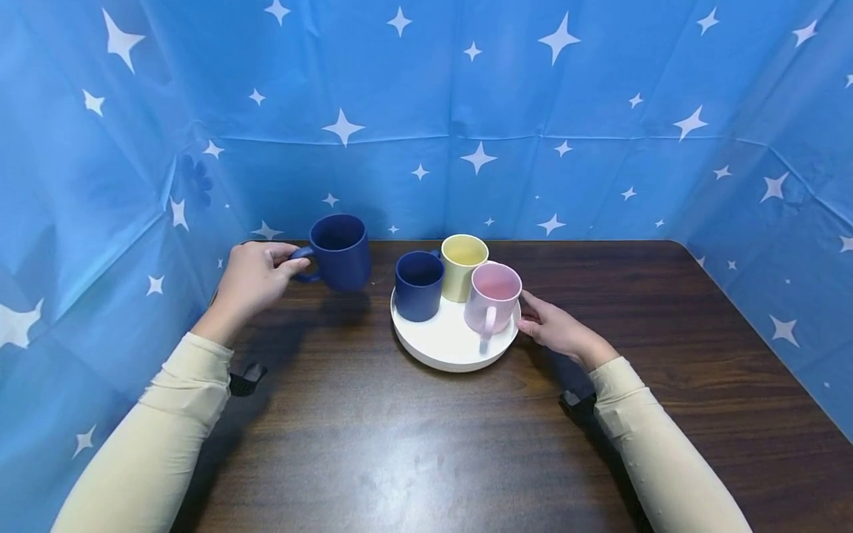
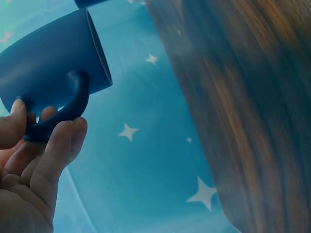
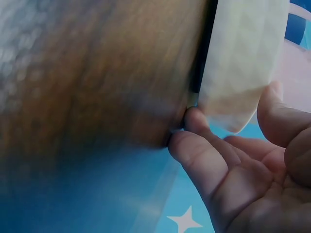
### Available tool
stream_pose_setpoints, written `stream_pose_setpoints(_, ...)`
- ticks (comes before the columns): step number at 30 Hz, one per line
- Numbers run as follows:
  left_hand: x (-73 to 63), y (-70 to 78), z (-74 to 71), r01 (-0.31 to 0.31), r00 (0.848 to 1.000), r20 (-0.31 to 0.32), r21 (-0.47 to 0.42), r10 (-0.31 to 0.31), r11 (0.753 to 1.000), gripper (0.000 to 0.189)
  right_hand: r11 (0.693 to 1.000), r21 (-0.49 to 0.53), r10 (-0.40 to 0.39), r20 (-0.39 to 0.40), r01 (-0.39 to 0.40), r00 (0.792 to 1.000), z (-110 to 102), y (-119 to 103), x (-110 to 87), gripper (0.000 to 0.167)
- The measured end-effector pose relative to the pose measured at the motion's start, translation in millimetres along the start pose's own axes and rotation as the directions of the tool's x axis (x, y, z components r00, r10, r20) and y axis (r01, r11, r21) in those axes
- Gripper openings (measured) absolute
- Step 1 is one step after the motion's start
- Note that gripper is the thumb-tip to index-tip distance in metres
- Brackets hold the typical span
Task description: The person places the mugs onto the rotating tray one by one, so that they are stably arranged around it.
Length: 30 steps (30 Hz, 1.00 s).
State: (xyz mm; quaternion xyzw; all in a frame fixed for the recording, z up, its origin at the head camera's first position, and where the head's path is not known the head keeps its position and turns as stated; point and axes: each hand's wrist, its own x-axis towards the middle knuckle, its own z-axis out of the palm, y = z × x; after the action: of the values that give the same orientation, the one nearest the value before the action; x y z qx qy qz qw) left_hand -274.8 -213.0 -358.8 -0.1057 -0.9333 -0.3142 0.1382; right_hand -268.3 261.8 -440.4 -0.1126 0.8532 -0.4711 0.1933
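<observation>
My left hand (image 1: 249, 285) pinches the handle of a navy blue mug (image 1: 345, 263), holding it upright to the left of a round white tray (image 1: 440, 348). In the left wrist view, thumb and fingers wrap the handle of this mug (image 2: 48, 60). On the tray stand a second navy mug (image 1: 418, 292), a pale yellow mug (image 1: 458, 281) behind, and a pink mug (image 1: 485, 307) with its handle toward me. At the tray's right edge, my right hand (image 1: 560, 326) grips the rim, thumb on the upper side and fingers lower down, as the right wrist view shows.
The dark wooden table (image 1: 373, 429) reaches back to a blue curtain (image 1: 426, 89) with white stars, which also hangs along both sides. A black strap (image 1: 246, 379) sticks out by the left wrist, another strap (image 1: 578, 403) by the right.
</observation>
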Motion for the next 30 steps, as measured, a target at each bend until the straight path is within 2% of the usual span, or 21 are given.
stream_pose_setpoints(6, -9.0, 13.4, -8.3, 0.005, 0.999, 0.046, -0.041, -0.003, 0.999, 0.027, 0.994, -0.105, -0.005, 0.036, 0.009, 0.999, -0.7, -1.1, -3.0, 0.065)
stream_pose_setpoints(11, -18.0, 30.9, -16.5, 0.026, 0.995, 0.097, -0.120, -0.014, 0.992, 0.029, 0.994, -0.105, 0.012, 0.037, -0.009, 0.999, -1.2, -2.5, -3.3, 0.065)
stream_pose_setpoints(16, -24.3, 47.4, -17.4, -0.010, 0.990, 0.140, -0.150, 0.032, 0.989, 0.022, 0.996, -0.093, 0.019, 0.031, -0.016, 0.999, -3.0, -2.7, -4.8, 0.065)
stream_pose_setpoints(19, -26.0, 55.1, -15.4, -0.029, 0.984, 0.169, -0.174, 0.059, 0.984, 0.019, 0.996, -0.090, 0.012, 0.033, -0.009, 0.999, -3.3, -2.8, -4.8, 0.065)
stream_pose_setpoints(26, -28.3, 71.7, -3.0, -0.020, 0.967, 0.242, -0.256, 0.084, 0.967, 0.016, 0.995, -0.095, 0.018, 0.033, -0.015, 0.999, -2.8, -3.3, -4.9, 0.065)
stream_pose_setpoints(30, -29.7, 79.3, 11.6, -0.071, 0.957, 0.252, -0.266, 0.141, 0.961, 0.011, 0.996, -0.083, 0.027, 0.032, -0.024, 0.999, -1.6, -4.2, -5.8, 0.065)
